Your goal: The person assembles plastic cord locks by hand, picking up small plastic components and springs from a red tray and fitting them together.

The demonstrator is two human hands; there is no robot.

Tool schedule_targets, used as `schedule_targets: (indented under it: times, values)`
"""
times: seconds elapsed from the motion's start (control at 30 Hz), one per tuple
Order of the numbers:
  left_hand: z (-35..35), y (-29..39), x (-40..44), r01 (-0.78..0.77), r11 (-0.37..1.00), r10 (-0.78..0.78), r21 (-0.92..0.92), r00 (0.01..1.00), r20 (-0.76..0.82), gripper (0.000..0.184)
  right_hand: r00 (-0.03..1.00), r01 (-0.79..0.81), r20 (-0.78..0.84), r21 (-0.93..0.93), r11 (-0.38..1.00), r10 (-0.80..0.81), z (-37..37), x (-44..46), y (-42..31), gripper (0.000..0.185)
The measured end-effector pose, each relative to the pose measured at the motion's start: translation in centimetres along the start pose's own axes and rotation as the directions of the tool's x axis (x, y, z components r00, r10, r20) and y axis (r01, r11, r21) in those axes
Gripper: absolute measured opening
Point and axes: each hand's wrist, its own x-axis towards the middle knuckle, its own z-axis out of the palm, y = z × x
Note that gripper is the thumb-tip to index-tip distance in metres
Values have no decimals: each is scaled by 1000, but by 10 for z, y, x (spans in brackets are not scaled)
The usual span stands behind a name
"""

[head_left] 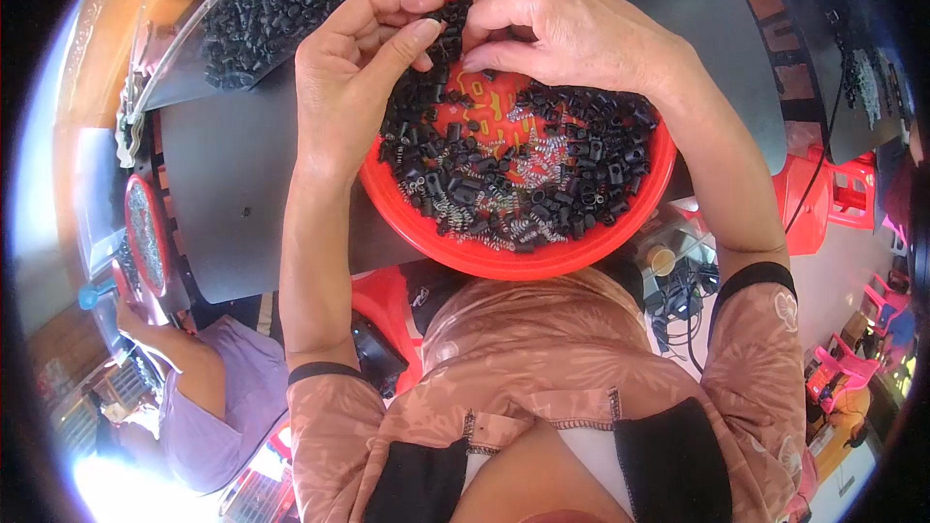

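Observation:
A round red basin (523, 264) holds many small black plastic parts (610, 169) and small metal springs (542, 160). Over its far left rim is my left hand (358, 58), thumb and index finger bent toward each other around something dark and too small to make out. My right hand (552, 24) is over the far part of the basin, close beside the left, with its fingers curled and pressed together. What it holds, if anything, is hidden behind the fingers.
A dark table (223, 184) lies under the basin. A large pile of black parts (281, 10) is at the back left. Another person (213, 397) sits at the left near a red tray of springs (146, 232). Red stools (833, 194) stand at the right.

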Motion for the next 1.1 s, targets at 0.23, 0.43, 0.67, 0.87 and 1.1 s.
schedule_targets:
  times: [0.23,0.43,0.67,0.87,1.1]
  values:
    - [0,-1,0,-8,1000,8,11,1000,2,18,993,-78,96,25,997,75,2,-2,-1,14]
    - [-1,0,0,8,999,-8,44,1000,22,20,997,-31,76,2,1000,31,5,-3,4,12]
    - [2,-1,1,-11,999,10,32,1000,7,17,998,2,67,-43,999,1,5,-3,3,12]
    - [2,0,0,-8,1000,8,26,1000,9,17,998,-12,54,-36,999,14,1,0,0,14]
    - [-1,1,-1,-3,999,1,51,999,40,20,997,-30,77,-35,999,32,1,0,-5,14]
